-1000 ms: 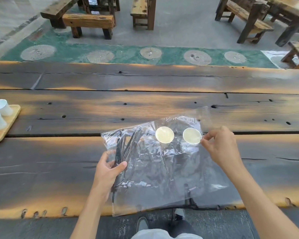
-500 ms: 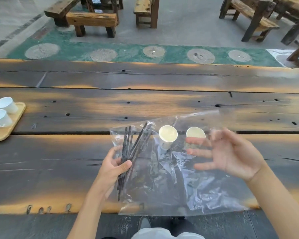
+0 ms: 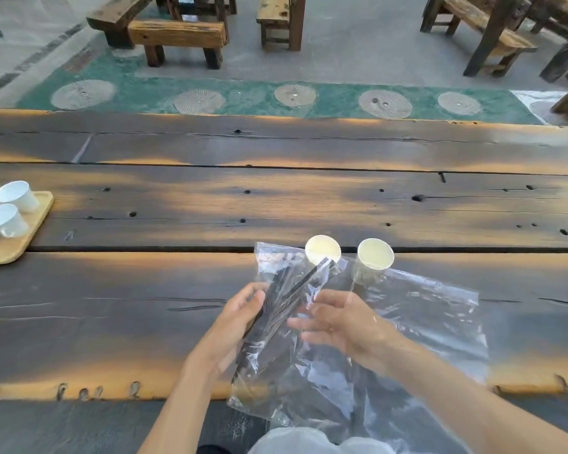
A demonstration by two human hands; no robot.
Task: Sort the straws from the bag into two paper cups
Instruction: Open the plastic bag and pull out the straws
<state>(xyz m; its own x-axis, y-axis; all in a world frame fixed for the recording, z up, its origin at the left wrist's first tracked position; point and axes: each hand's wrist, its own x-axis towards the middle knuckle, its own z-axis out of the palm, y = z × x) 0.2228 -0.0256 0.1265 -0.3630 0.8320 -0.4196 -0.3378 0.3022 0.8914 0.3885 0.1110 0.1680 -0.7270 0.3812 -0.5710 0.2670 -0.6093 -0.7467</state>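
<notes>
A clear plastic bag (image 3: 417,326) lies over the near edge of the wooden table (image 3: 276,204). Inside it is a bundle of black straws (image 3: 286,299), tilted up to the right. My left hand (image 3: 240,319) grips the bundle through the plastic from the left. My right hand (image 3: 338,322) is inside the bag, fingers straight and spread, reaching toward the straws. Two paper cups stand upright just beyond the bag: the left cup (image 3: 322,249) behind the straw tips, the right cup (image 3: 374,257) beside it.
A wooden tray (image 3: 20,244) with white ceramic cups (image 3: 14,196) sits at the table's left edge. Benches and tables stand on the floor beyond, past a green strip with round stones.
My right hand went from the bag's top edge into the bag and moved left toward the straws. My left hand gathered the straws into a tighter, more tilted bundle. The view shifted left.
</notes>
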